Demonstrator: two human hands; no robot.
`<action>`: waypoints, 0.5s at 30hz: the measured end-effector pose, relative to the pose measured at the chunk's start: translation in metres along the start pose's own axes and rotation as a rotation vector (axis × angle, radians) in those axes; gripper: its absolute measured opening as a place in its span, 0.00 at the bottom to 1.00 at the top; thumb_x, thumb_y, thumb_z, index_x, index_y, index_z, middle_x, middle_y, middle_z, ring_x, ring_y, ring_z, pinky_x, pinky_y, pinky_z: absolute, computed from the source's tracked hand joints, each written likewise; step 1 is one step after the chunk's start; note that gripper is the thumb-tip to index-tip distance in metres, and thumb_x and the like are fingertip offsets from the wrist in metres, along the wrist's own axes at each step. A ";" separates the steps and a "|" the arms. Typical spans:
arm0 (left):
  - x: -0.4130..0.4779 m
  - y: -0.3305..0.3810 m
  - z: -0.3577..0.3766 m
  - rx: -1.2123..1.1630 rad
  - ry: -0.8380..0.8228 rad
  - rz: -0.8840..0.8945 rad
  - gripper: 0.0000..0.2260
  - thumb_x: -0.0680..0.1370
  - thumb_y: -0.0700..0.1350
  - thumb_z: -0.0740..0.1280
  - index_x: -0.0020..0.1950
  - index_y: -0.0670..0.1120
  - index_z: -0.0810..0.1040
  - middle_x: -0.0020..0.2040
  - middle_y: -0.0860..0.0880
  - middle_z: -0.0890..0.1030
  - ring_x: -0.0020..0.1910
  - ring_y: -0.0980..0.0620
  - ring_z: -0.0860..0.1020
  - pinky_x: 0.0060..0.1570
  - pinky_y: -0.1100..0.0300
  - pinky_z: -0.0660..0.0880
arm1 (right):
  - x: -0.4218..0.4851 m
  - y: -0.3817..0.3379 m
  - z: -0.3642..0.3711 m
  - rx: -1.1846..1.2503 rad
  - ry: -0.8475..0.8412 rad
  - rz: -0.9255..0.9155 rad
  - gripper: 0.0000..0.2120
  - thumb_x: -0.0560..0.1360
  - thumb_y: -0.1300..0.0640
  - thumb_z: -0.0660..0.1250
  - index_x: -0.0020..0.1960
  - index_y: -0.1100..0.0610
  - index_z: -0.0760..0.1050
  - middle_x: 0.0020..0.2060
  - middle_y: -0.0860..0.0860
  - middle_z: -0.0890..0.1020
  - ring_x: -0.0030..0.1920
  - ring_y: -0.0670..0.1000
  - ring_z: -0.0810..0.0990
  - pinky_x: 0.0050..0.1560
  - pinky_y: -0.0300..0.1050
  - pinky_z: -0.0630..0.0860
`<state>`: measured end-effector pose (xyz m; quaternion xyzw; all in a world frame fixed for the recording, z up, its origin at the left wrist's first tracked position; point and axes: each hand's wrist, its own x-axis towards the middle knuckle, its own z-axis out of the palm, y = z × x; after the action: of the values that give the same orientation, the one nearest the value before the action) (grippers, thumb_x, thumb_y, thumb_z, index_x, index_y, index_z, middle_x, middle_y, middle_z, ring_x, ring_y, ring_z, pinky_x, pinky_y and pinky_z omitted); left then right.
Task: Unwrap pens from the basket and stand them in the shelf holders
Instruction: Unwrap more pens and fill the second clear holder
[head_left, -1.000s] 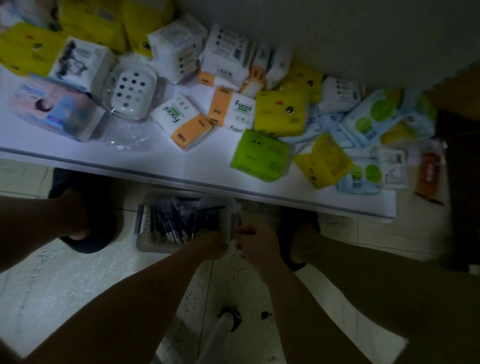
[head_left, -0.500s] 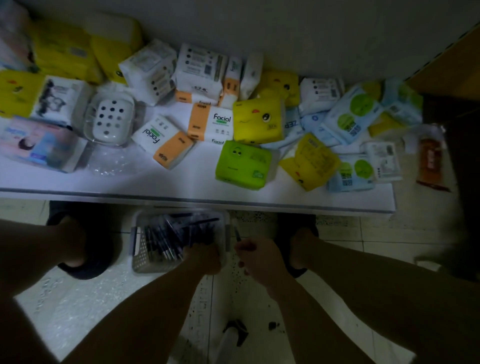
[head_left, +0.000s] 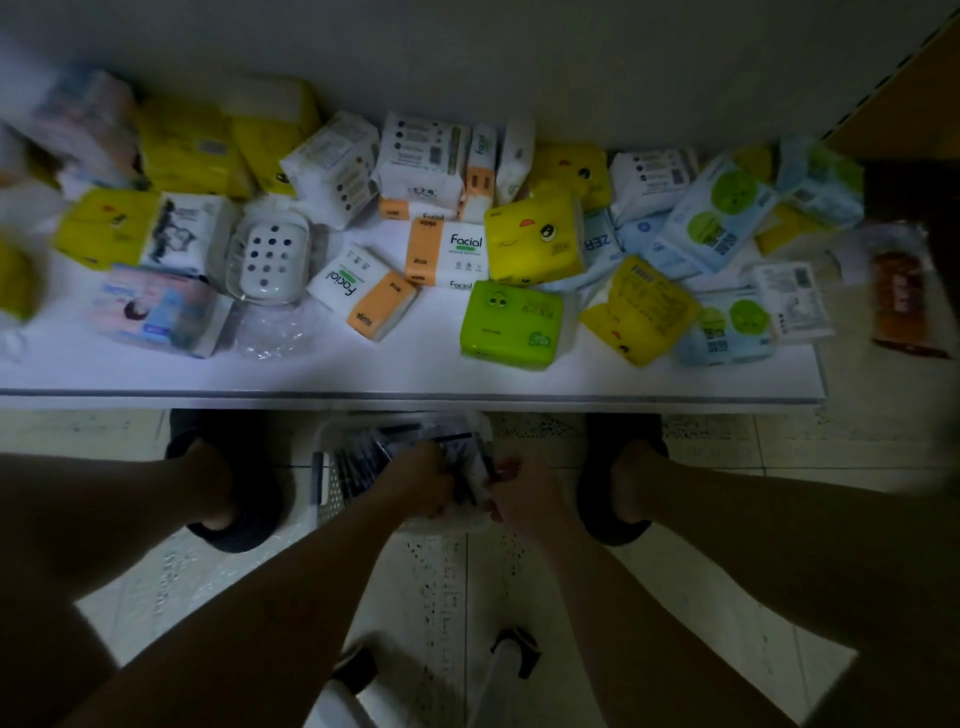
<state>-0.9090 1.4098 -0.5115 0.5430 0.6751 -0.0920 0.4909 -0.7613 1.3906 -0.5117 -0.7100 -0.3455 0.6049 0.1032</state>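
A pale perforated basket (head_left: 332, 486) stands on the floor between my feet, partly under the shelf edge, and holds several dark pens (head_left: 358, 457) in clear wrap. My left hand (head_left: 418, 480) is over the basket, fingers curled round a bundle of wrapped pens (head_left: 465, 486). My right hand (head_left: 522, 491) is just to its right and pinches the same bundle's clear wrap, with a dark pen tip sticking up by its fingers. No pen holders are in view.
A white shelf (head_left: 363, 369) spans the view above the basket, strewn with tissue packs (head_left: 511, 325) in yellow, green, orange and white, plus a white soap dish (head_left: 270, 257). My dark shoes (head_left: 234, 525) flank the basket. White stool legs (head_left: 501, 670) stand on the tiled floor below.
Both hands have come closer together over the basket's right end and lifted a bundle of wrapped pens. The camera has tilted so the shelf sits lower in view.
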 end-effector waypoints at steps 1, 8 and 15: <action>-0.008 0.003 -0.010 -0.055 -0.029 0.008 0.10 0.80 0.42 0.61 0.59 0.42 0.74 0.48 0.43 0.80 0.43 0.48 0.80 0.42 0.58 0.80 | 0.000 -0.001 -0.001 0.006 0.003 -0.011 0.05 0.70 0.58 0.67 0.45 0.53 0.73 0.42 0.56 0.79 0.41 0.58 0.79 0.40 0.49 0.75; -0.092 0.029 -0.071 -0.525 -0.005 0.079 0.10 0.81 0.35 0.55 0.53 0.41 0.75 0.41 0.43 0.80 0.38 0.48 0.79 0.40 0.56 0.78 | -0.050 -0.058 -0.013 -0.070 0.160 -0.257 0.14 0.81 0.51 0.57 0.58 0.59 0.75 0.50 0.57 0.80 0.50 0.58 0.78 0.46 0.46 0.71; -0.162 0.074 -0.121 -0.631 0.318 0.319 0.09 0.82 0.49 0.58 0.45 0.47 0.70 0.32 0.48 0.70 0.25 0.53 0.65 0.26 0.62 0.61 | -0.140 -0.135 -0.028 0.213 0.172 -0.651 0.07 0.83 0.57 0.54 0.56 0.57 0.70 0.31 0.50 0.73 0.28 0.48 0.74 0.30 0.43 0.71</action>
<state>-0.9278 1.4146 -0.2971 0.4709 0.6449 0.2831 0.5312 -0.7888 1.4118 -0.3178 -0.5962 -0.4785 0.5112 0.3928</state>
